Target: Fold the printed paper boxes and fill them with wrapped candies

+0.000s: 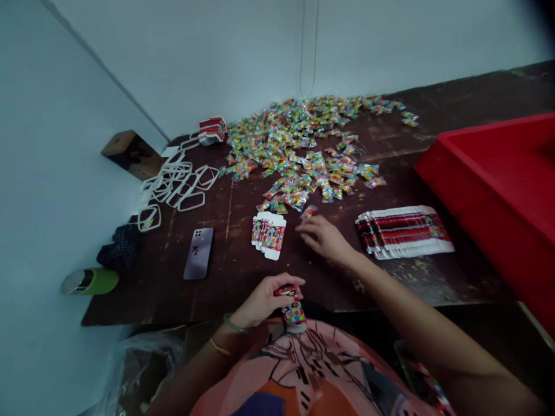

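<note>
My left hand [264,297] is closed around a small red printed candy box [295,313], held in front of my body at the table's near edge. Over the table, my right hand [325,236] has its fingers stretched out to the left. Just beyond those fingers lies a single clear candy packet [309,212]; no grip on it shows. To the left of my right hand is a short overlapping row of flattened printed boxes [273,237]. Farther back spreads a big pile of clear packets [299,144] with colourful sweets inside.
A long stack of flat boxes [403,231] lies beside a large red tray [477,167] on the right. On the left are a phone [198,253], loose white bands [173,182], a cardboard box [132,153], a dark cloth [119,247] and a green cup [97,281].
</note>
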`<state>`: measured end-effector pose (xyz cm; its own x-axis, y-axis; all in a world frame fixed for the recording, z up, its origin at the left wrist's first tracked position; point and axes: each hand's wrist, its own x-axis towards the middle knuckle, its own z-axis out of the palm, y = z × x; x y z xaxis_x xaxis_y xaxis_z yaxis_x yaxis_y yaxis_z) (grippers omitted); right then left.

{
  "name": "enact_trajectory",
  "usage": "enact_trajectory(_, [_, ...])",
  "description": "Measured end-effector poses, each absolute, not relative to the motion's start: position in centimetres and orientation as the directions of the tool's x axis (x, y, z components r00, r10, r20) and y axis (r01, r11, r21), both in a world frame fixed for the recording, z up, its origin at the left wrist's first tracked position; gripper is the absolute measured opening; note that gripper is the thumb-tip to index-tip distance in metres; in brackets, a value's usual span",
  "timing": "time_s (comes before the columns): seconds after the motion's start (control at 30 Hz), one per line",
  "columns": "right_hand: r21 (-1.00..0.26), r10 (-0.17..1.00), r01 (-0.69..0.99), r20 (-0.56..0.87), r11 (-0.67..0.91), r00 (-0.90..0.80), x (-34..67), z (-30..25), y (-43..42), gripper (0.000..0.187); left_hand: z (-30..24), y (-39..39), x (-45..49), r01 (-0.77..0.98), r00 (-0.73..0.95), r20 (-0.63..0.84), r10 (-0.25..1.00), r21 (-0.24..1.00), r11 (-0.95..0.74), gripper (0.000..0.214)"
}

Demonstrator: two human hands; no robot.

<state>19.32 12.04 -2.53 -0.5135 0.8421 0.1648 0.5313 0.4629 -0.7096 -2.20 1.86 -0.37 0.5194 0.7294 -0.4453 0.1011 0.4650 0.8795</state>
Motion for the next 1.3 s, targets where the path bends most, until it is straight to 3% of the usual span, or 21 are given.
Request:
enact_trajectory(0.1, [-0.465,0.914,0.787,0.227,0.405,-0.336,18.4,-5.7,14.3,0.038,1.1,2.4,-4.8,0.362,0.502,-0.475,0.723,0.874,0.324,0.044])
enact_trajectory(0.17, [-0.388,0.899,0.811,0.227,0.437,-0.376,18.1,-7.4,12.2,0.042,1.4,2.2,-6.8,0.479,0.482,-0.517,0.707,0.831,0.282,0.042])
enact_trajectory(0.23, [-0.378,0.874,0.788,0.216,0.486,-0.435,18.3,-8.6,8.1,0.047,1.1,1.8,-8.3,0.475,0.453,-0.578,0.678,0.801,0.365,0.028])
enact_trajectory(0.3, [-0.396,0.848,0.752,0.193,0.528,-0.494,19.2,-9.2,3.5,0.058,0.3,1.3,-8.7,0.303,0.401,-0.611,0.683,0.792,0.53,0.024])
enact_trajectory(0.37, [-0.42,0.82,0.712,0.173,0.562,-0.545,20.6,-9.3,-0.2,0.062,-0.5,1.2,-8.0,0.02,0.343,-0.6,0.723,0.774,0.632,0.03])
enact_trajectory(0.47, [-0.481,0.796,0.659,0.156,0.578,-0.584,22.9,-9.0,-3.3,0.051,-1.5,1.8,-5.5,-0.223,0.353,-0.562,0.748,0.726,0.651,0.032])
enact_trajectory(0.63, [-0.716,0.801,0.486,0.173,0.502,-0.573,23.8,-8.3,-4.0,0.035,-2.2,2.7,-1.5,-0.161,0.428,-0.545,0.721,0.739,0.654,0.04])
enact_trajectory(0.8, [-0.918,0.969,0.349,0.114,0.188,-0.221,20.9,-5.5,-1.7,0.03,-3.2,1.5,0.7,-0.141,0.412,-0.549,0.727,0.75,0.647,0.048])
enact_trajectory(1.0, [-0.83,0.96,0.483,0.231,0.278,-0.156,19.0,-1.1,3.7,0.007,-3.1,-0.2,1.5,-0.034,0.473,-0.576,0.667,0.744,0.667,0.04])
enact_trajectory(1.2, [-0.757,0.941,0.56,0.251,0.337,-0.227,18.2,-2.2,3.5,0.008,-2.9,-0.1,1.0,-0.083,0.446,-0.549,0.707,0.761,0.644,0.047])
enact_trajectory(1.3, [-0.81,0.945,0.495,0.218,0.314,-0.242,17.8,-3.3,1.9,0.017,-3.5,-0.1,1.0,-0.123,0.414,-0.556,0.72,0.75,0.65,0.052])
